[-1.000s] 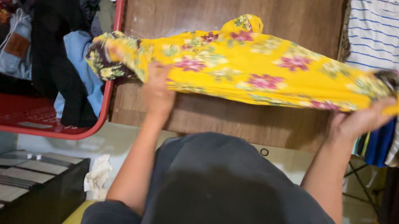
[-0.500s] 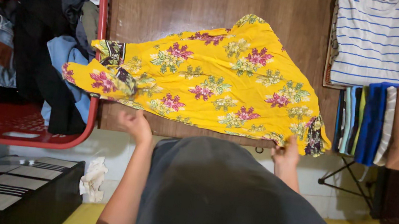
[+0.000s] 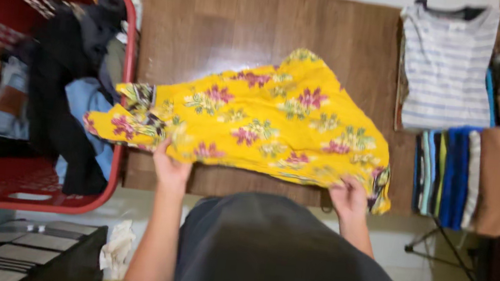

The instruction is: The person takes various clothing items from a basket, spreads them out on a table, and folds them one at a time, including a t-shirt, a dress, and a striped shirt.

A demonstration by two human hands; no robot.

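A yellow garment with red and green flowers (image 3: 265, 120) lies spread on a brown wooden table (image 3: 213, 23). Its left end hangs over the table's left edge toward a red laundry basket (image 3: 129, 51). My left hand (image 3: 170, 166) grips the near edge of the yellow garment at the left. At the right near corner, my right hand (image 3: 350, 196) holds the same edge next to its dark patterned trim. The picture is somewhat blurred.
The red laundry basket holds dark, blue and denim clothes (image 3: 61, 94). A striped white shirt (image 3: 443, 68) lies at the table's right end, with a stack of folded clothes (image 3: 478, 179) beside it. A black box (image 3: 17, 252) and a crumpled white cloth (image 3: 119, 245) sit on the floor.
One second ago I held the yellow garment up, bunched lengthwise. It then came down spread on the table, and both hands now grip its near edge. The view tilted slightly downward.
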